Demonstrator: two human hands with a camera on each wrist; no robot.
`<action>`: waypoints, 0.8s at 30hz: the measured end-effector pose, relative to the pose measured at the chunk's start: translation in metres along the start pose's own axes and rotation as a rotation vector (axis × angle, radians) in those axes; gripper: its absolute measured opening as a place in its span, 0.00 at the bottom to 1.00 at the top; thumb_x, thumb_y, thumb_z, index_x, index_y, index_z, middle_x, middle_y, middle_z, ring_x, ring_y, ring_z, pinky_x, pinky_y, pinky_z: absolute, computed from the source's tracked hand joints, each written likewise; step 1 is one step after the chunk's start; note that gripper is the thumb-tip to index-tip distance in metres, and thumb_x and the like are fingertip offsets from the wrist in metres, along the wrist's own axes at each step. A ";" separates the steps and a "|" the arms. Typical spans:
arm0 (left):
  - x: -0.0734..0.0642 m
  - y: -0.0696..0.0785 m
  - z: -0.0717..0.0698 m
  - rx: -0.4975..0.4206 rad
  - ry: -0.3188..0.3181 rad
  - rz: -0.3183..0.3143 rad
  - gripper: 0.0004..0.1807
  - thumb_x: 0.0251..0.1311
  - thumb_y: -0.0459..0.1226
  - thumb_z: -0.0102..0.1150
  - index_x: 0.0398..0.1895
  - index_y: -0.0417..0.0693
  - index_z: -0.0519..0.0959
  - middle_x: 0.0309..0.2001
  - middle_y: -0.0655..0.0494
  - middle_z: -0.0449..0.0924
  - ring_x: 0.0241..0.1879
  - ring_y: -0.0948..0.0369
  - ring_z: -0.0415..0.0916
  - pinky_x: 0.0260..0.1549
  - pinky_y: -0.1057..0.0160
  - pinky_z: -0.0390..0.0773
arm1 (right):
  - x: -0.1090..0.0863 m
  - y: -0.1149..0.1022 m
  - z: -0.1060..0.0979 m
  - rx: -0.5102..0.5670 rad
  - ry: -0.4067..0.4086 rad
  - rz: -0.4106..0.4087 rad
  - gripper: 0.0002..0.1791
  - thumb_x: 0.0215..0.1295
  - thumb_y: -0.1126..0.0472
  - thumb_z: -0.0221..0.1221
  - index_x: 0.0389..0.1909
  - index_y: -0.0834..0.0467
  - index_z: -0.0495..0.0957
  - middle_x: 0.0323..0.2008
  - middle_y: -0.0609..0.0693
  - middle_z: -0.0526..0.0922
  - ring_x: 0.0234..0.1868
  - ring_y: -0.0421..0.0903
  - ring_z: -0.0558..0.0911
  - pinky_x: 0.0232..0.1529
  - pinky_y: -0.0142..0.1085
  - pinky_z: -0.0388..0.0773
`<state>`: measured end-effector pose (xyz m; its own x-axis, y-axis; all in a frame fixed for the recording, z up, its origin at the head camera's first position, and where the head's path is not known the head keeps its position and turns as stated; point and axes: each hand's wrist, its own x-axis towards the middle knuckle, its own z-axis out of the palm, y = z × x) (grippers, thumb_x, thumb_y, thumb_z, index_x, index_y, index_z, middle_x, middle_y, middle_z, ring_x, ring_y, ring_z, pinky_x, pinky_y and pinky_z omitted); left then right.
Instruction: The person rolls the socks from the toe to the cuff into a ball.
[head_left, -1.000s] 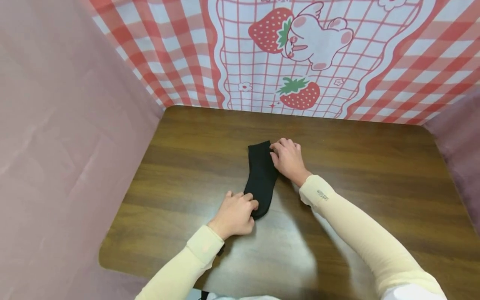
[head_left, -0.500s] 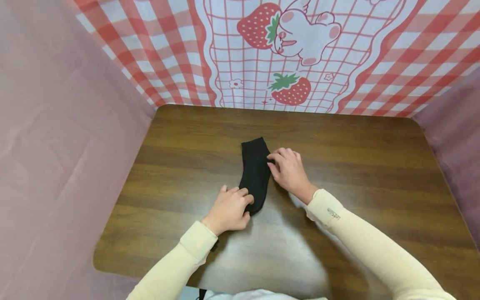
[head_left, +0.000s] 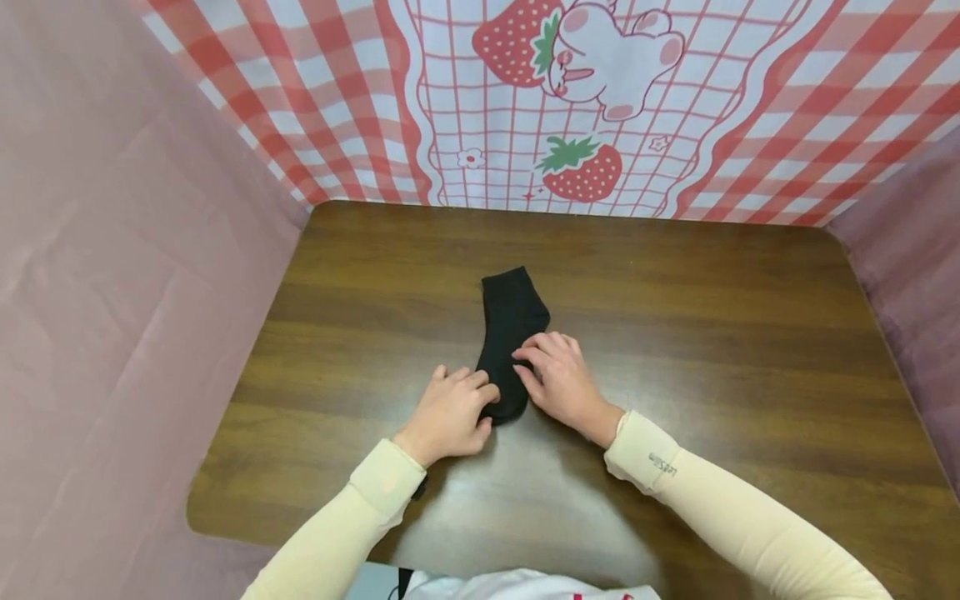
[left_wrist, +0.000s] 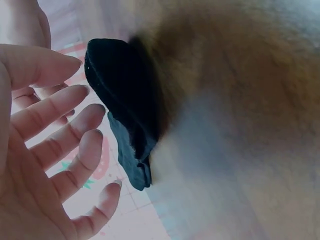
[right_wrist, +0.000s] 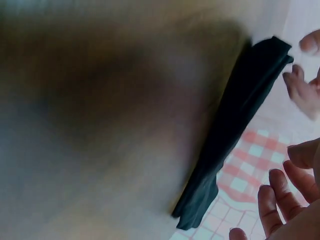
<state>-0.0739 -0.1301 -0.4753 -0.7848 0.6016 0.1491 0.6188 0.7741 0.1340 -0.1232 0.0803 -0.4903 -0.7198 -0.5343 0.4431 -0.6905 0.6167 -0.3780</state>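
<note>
A red-and-white checked cloth (head_left: 337,108) hangs behind the far edge of the wooden table (head_left: 337,350), and pink fabric (head_left: 135,292) stands along the left edge and beyond the right edge. The cloth shows 2 printed strawberries and 1 white animal figure. Pale sleeves (head_left: 735,508) cover 2 forearms reaching in over the near edge.

There is 1 black sock outline, the sock (head_left: 506,325) lying flat near the middle of the table, a little closer to the left edge. Its cuff points to the far edge, its toe to the near edge, its heel to the right edge. In the head view, the left hand (head_left: 450,417) hides part of the toe and the right hand (head_left: 562,383) overlaps the heel-side border of the foot.

The wrist views show what the head view does not: 5 loosely bent, spread digits on each hand, gripping nothing. Whether fingertips touch the fabric, I cannot tell. They also show layered edges on the sock; whether these are 1 sock or 2 stacked, I cannot tell.
</note>
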 end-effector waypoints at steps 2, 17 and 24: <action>-0.001 -0.001 0.001 -0.002 0.018 0.008 0.11 0.49 0.44 0.67 0.38 0.55 0.84 0.37 0.60 0.78 0.36 0.58 0.74 0.32 0.56 0.65 | -0.003 -0.004 0.002 0.002 -0.002 -0.008 0.08 0.59 0.64 0.69 0.38 0.60 0.85 0.39 0.52 0.80 0.44 0.54 0.77 0.50 0.57 0.69; -0.008 -0.005 0.008 -0.011 0.053 0.045 0.13 0.49 0.42 0.73 0.39 0.54 0.85 0.38 0.60 0.78 0.37 0.58 0.72 0.34 0.57 0.64 | -0.024 -0.014 0.012 0.088 -0.159 -0.161 0.13 0.62 0.52 0.66 0.39 0.57 0.85 0.43 0.49 0.80 0.48 0.50 0.75 0.57 0.57 0.65; -0.006 -0.003 0.008 -0.011 0.032 0.032 0.12 0.50 0.41 0.72 0.38 0.55 0.85 0.38 0.61 0.77 0.38 0.58 0.72 0.34 0.56 0.64 | -0.027 -0.013 0.011 0.059 -0.202 -0.205 0.13 0.54 0.53 0.73 0.36 0.56 0.85 0.43 0.49 0.80 0.48 0.49 0.75 0.57 0.59 0.64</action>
<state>-0.0714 -0.1341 -0.4842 -0.7634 0.6191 0.1843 0.6439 0.7523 0.1395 -0.0956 0.0802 -0.5060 -0.5605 -0.7524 0.3461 -0.8216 0.4527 -0.3465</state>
